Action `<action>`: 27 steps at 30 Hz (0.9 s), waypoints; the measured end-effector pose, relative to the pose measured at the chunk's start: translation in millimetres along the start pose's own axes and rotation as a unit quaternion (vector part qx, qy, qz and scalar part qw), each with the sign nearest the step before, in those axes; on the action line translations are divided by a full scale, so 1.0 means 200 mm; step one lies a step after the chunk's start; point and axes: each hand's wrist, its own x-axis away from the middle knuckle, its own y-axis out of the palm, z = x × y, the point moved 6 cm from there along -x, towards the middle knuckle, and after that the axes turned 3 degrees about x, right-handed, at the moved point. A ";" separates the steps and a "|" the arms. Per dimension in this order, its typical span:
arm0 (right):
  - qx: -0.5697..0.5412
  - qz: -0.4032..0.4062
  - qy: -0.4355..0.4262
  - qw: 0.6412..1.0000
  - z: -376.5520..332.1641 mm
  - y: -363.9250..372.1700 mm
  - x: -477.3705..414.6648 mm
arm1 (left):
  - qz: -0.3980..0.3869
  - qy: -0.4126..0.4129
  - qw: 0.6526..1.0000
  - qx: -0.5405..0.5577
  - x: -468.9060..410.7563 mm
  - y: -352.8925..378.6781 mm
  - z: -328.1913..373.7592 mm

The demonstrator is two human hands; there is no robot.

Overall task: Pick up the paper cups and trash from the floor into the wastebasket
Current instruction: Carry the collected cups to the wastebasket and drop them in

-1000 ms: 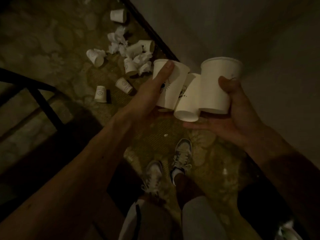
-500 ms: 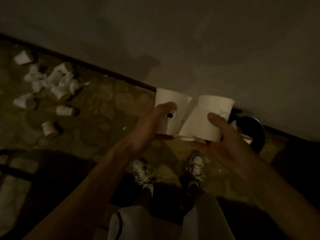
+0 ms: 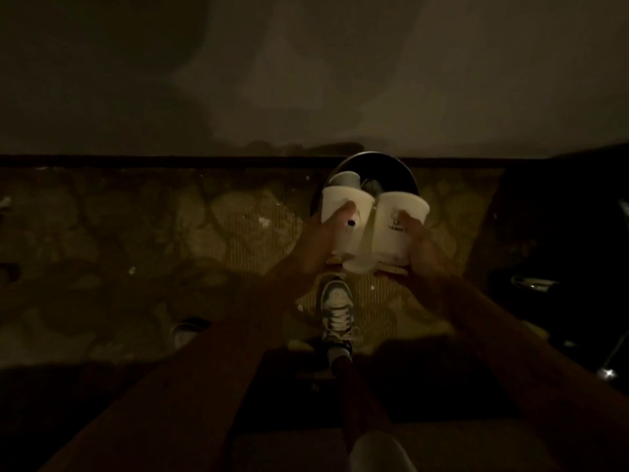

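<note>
— Grip first?
— Clamped, both sides. Left hand (image 3: 321,235) curled round one paper cup (image 3: 362,207), thumb laid across its side. Right hand (image 3: 422,247) curled round a second cup (image 3: 391,212), thumb beside the printed mark. Wedged low between the two, a third cup (image 3: 357,264), touching both.

— Where in the frame?
— Just right of centre, rims up, overlapping the near edge of the round, dark wastebasket (image 3: 391,168). Impossible to tell whether over the opening or short of it.

— Inside?
— A fourth cup (image 3: 345,178) at the opening's upper left. Otherwise too dim to read.

— And the room?
— Mottled, stone-patterned floor (image 3: 204,216) across the middle band, dotted with small white specks (image 3: 262,220). Along its far edge a dark baseboard (image 3: 170,161); above, a plain, dim wall (image 3: 306,80) filling the upper third. Below the cups, one laced sneaker (image 3: 337,308). Far right, a black mass (image 3: 561,233), unreadable.
</note>
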 end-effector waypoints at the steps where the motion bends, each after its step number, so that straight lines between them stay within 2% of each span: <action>1: 0.011 -0.006 0.005 1.000 0.00 -0.03 -0.08 | 0.009 -0.009 1.000 0.001 -0.07 0.04 -0.02; 5: 0.032 0.025 0.034 0.999 0.00 -0.12 -0.36 | 0.039 -0.003 0.999 -0.007 -0.35 0.15 -0.05; 8: 0.055 0.015 0.035 0.998 -0.01 -0.10 -0.50 | 0.080 -0.035 0.996 -0.019 -0.53 0.17 -0.07; 11: 0.100 0.005 0.033 0.994 -0.03 -0.12 -0.60 | 0.084 -0.039 0.996 -0.006 -0.63 0.18 -0.10; 16: 0.243 -0.002 0.003 0.970 -0.05 -0.16 -0.61 | 0.072 0.000 0.994 -0.087 -0.64 0.14 -0.13; 19: 0.314 -0.015 -0.021 0.949 -0.12 -0.13 -0.49 | 0.108 0.087 0.974 -0.178 -0.50 0.04 0.00; 23: 0.426 -0.046 -0.187 0.884 -0.36 0.11 -0.17 | 0.183 0.228 0.915 -0.278 -0.11 -0.18 0.36; 27: 0.487 -0.114 -0.324 0.803 -0.53 0.48 0.34 | 0.194 0.276 0.866 -0.369 0.47 -0.48 0.71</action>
